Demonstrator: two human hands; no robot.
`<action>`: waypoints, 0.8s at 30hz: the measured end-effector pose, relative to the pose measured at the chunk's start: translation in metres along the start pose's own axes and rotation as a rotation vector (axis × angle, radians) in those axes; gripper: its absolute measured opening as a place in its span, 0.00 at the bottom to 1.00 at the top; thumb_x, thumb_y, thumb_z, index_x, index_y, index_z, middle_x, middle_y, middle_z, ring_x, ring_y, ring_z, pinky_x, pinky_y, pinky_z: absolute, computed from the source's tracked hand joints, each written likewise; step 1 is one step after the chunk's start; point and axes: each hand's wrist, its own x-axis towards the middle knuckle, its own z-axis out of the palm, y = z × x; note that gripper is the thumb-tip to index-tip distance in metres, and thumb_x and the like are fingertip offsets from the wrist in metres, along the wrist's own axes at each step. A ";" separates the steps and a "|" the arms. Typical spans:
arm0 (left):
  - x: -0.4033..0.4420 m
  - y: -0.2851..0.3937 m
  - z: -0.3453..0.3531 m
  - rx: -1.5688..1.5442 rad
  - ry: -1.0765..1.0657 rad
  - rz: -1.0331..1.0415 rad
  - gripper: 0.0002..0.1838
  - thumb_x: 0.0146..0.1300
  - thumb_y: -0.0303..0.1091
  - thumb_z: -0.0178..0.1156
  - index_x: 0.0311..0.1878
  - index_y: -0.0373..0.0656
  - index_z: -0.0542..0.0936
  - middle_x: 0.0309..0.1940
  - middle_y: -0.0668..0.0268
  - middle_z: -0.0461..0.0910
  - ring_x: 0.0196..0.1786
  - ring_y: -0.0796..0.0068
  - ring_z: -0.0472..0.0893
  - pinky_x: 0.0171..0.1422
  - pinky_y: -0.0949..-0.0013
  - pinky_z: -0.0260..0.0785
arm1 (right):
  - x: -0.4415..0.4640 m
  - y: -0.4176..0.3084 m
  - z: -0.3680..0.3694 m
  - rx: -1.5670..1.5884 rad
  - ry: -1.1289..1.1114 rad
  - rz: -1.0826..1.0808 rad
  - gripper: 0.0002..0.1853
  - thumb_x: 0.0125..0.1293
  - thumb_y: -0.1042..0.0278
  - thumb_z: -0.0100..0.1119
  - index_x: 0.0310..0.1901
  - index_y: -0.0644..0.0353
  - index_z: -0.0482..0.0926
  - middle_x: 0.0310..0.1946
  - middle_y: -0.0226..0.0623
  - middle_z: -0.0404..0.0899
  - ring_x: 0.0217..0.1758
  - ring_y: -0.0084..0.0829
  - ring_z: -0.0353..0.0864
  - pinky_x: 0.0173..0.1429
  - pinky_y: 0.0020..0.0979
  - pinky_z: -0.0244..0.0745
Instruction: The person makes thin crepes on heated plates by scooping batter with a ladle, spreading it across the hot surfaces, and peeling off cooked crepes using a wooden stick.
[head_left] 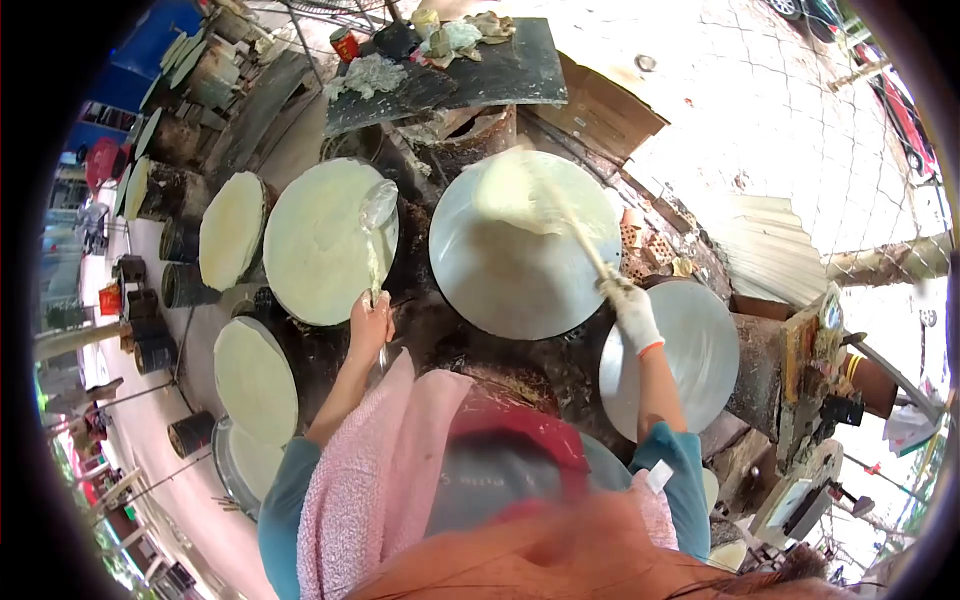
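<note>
My bare left hand (372, 325) is closed around the handle of a ladle (379, 206). Pale batter coats the ladle, and its bowl hangs over the right side of a round griddle topped with a pale batter layer (318, 245). In a white glove, my right hand (632, 312) grips a long wooden stick (578, 232) that reaches up and left across a grey round griddle (470, 290). A pale rounded mass (515, 195), blurred, is at the stick's far end above that griddle, with a dark shadow below. I cannot tell exactly what it is.
Another grey round griddle (690, 350) sits under my right forearm. Several pale-covered rounds stand at left, including one nearby (255, 380). A dark board (470, 85) with cloths and a red can (344, 44) lies ahead. Bricks (657, 250) and wire fencing are at right.
</note>
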 end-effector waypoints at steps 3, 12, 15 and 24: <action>-0.004 -0.007 -0.001 0.013 0.021 -0.015 0.10 0.71 0.32 0.50 0.32 0.39 0.67 0.16 0.69 0.65 0.10 0.81 0.62 0.13 0.74 0.53 | 0.010 -0.023 0.001 -0.237 -0.188 0.300 0.10 0.67 0.67 0.59 0.44 0.64 0.80 0.32 0.24 0.76 0.31 0.15 0.70 0.37 0.21 0.67; -0.009 -0.025 0.000 0.040 0.079 -0.069 0.10 0.70 0.32 0.50 0.32 0.39 0.67 0.16 0.68 0.66 0.10 0.80 0.63 0.13 0.73 0.55 | 0.038 -0.002 -0.023 -0.121 -0.182 0.110 0.18 0.67 0.66 0.59 0.55 0.68 0.77 0.53 0.35 0.79 0.56 0.17 0.72 0.60 0.20 0.66; -0.013 -0.029 -0.001 0.054 0.065 -0.072 0.11 0.70 0.33 0.51 0.32 0.39 0.66 0.16 0.68 0.66 0.10 0.80 0.63 0.13 0.73 0.54 | 0.040 -0.028 -0.007 -0.421 -0.378 0.221 0.16 0.67 0.65 0.59 0.53 0.63 0.79 0.35 0.26 0.78 0.36 0.15 0.72 0.41 0.19 0.69; -0.013 -0.036 -0.005 0.209 0.117 -0.053 0.13 0.69 0.35 0.53 0.31 0.38 0.68 0.14 0.65 0.67 0.12 0.74 0.67 0.17 0.67 0.59 | 0.054 -0.030 -0.014 -0.194 -0.298 0.052 0.15 0.68 0.67 0.59 0.52 0.66 0.80 0.33 0.22 0.78 0.34 0.13 0.70 0.39 0.18 0.69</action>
